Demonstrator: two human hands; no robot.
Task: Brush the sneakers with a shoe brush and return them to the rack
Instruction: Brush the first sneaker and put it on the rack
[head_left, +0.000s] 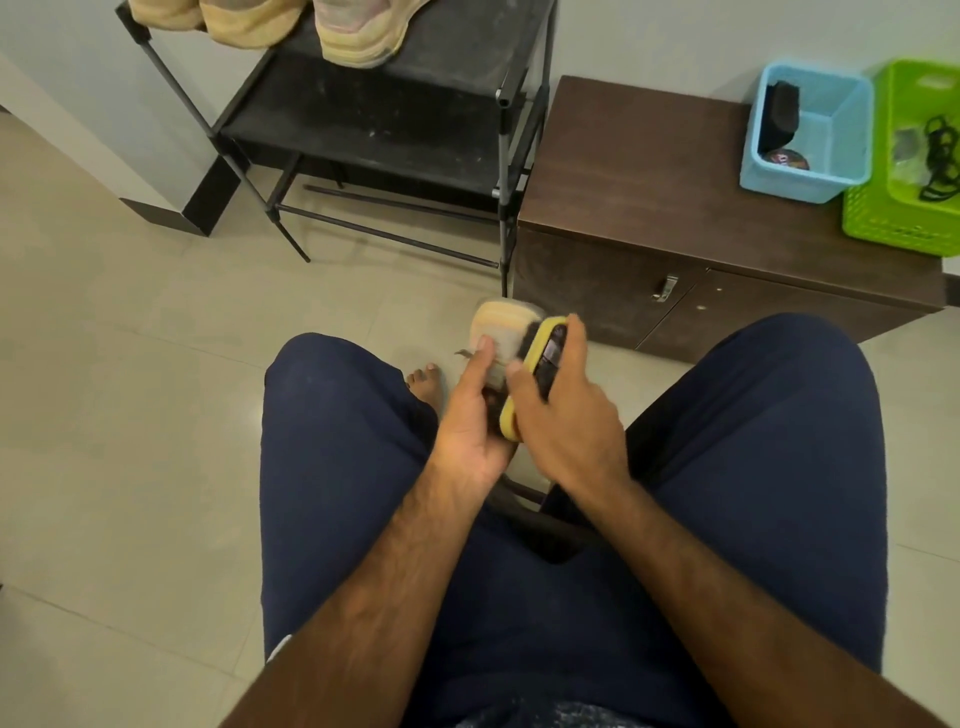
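I sit with a pale beige sneaker held between my knees. My left hand grips it from the left side, thumb on its upper. My right hand grips a yellow-backed shoe brush, whose dark bristles lie against the sneaker's right side. Most of the sneaker is hidden behind both hands. The black shoe rack stands ahead by the wall. On its top shelf sit other beige sneakers, cut off by the frame's upper edge.
A low brown cabinet stands right of the rack. On it are a blue basket with a dark brush and a tin, and a green basket. My bare foot rests on the tiled floor.
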